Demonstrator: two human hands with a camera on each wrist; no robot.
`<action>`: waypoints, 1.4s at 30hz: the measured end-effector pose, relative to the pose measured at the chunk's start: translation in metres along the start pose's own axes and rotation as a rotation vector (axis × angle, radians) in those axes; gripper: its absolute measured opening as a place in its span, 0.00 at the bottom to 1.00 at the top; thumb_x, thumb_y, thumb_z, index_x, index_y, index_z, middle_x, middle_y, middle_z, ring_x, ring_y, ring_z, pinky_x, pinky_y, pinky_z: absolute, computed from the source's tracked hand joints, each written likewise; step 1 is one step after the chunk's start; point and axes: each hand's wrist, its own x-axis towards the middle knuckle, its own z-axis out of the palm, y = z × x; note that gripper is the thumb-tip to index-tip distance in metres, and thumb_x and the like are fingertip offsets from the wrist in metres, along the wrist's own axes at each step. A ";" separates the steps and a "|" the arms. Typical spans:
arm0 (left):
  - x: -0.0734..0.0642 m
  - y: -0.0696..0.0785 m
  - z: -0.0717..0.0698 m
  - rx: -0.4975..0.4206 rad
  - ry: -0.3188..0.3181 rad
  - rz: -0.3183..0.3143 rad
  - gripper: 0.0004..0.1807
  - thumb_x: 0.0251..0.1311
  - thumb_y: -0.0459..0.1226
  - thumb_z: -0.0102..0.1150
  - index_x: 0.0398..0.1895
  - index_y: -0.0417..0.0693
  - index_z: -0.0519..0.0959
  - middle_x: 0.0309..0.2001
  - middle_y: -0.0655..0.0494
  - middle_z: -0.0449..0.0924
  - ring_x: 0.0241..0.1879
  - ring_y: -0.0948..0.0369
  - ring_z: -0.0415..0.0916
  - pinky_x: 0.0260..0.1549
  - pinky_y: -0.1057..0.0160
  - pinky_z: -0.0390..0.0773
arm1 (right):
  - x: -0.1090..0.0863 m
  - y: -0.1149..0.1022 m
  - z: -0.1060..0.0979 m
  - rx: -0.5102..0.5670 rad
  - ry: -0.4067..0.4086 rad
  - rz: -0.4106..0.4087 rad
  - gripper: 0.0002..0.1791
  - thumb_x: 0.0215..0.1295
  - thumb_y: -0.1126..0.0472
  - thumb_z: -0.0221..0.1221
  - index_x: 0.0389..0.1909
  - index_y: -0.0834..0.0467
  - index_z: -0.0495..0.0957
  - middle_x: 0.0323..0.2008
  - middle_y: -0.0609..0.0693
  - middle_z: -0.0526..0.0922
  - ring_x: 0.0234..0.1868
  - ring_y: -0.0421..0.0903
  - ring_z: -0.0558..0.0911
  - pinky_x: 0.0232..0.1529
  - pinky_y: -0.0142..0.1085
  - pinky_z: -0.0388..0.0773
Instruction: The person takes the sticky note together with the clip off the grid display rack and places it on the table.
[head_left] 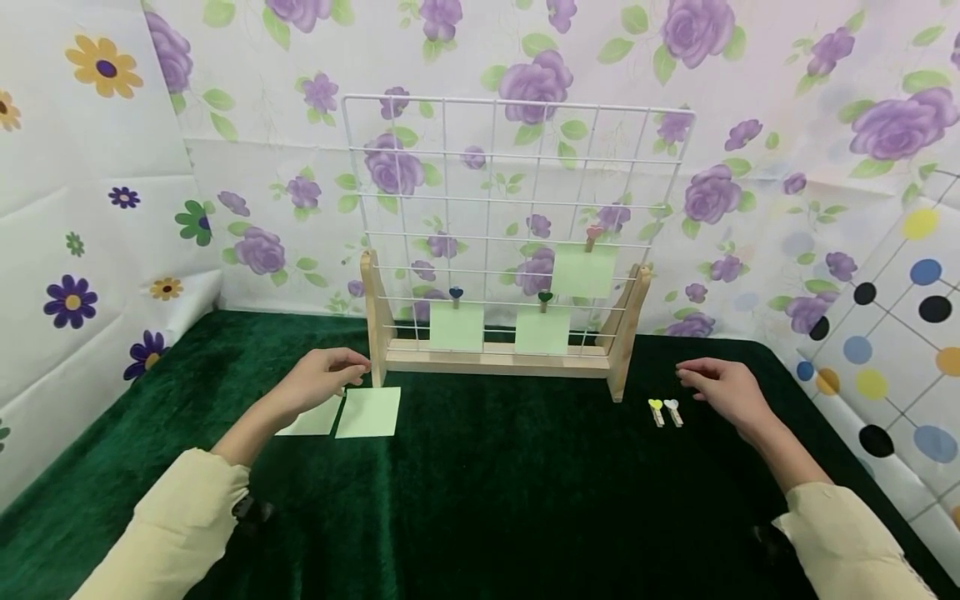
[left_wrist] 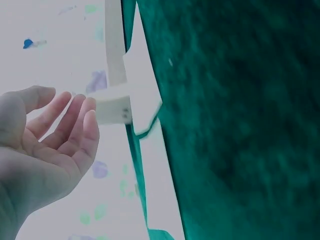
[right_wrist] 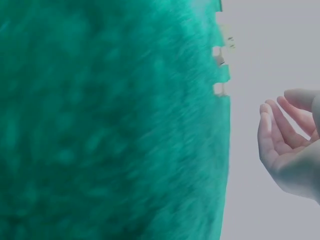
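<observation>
Fingers (left_wrist: 89, 135) on your left hand (head_left: 318, 383) are bent and relaxed, nothing in them. Same for your right hand (head_left: 723, 392): loose curve, no grasp.

Nearest your left: two pale green notes on the cloth, side by side. Your hand hides part of the left note (head_left: 311, 419) in the head view; the right note (head_left: 369, 412) shows almost whole, just in front of the rack's left foot.

Nearest your right: yellow heart clip (head_left: 657, 412) and white heart clip (head_left: 675, 413), close together on the cloth, left of your hand.

Between your hands, further back: white wire grid (head_left: 489, 200) in a wooden stand (head_left: 495, 362). Three more notes hang on it: lower left under a blue heart clip (head_left: 456, 297), lower right under a dark green heart clip (head_left: 545, 300), upper right under a pink heart clip (head_left: 592, 237).

Dark green cloth (head_left: 487, 483) underneath, purple-flower backdrop (head_left: 285, 150) behind.
</observation>
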 end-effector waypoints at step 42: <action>0.078 0.181 0.085 -0.169 0.063 0.299 0.26 0.72 0.37 0.49 0.71 0.43 0.63 0.66 0.48 0.68 0.65 0.57 0.65 0.59 0.59 0.68 | 0.038 -0.184 -0.006 0.174 0.221 -0.331 0.20 0.70 0.55 0.57 0.56 0.64 0.78 0.50 0.58 0.81 0.44 0.45 0.81 0.38 0.28 0.79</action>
